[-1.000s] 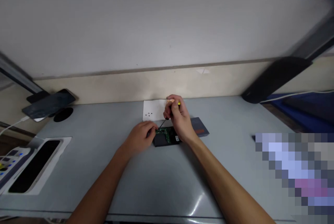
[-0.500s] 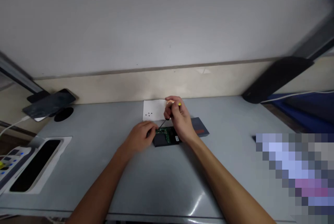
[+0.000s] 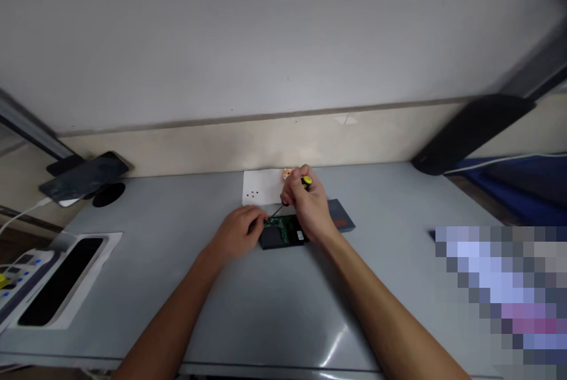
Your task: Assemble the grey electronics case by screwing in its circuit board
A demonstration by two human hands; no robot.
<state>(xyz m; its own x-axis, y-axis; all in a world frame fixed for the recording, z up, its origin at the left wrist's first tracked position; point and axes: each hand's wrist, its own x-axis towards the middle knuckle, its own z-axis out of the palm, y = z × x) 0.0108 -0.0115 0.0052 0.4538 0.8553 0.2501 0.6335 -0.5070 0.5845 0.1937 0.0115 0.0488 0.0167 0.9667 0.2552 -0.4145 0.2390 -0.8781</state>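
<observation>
Grey counter under a pale wall, and at its middle lies the black case, opened, with a green circuit board bared on its far side. I read the case's long axis as running left to right, slightly skewed.

The screwdriver crosses that axis. Its yellow-and-black handle sits high at the far right, and the thin shaft slants down and leftward, so the tip meets the board near its far-left corner. My right hand has its grip closed around the handle, with the heel of the hand over the case's right end. So the board lies down and to the left of that grip.

My left hand is the nearer one to the tip. Its grip is curled and pressed down on the case's left end, the fingertips just beside the shaft.

Farther out, a white paper carrying small dark screws lies just beyond the case. A grey cover lies to the right, partly behind my right hand. A phone leans at the far left.
</observation>
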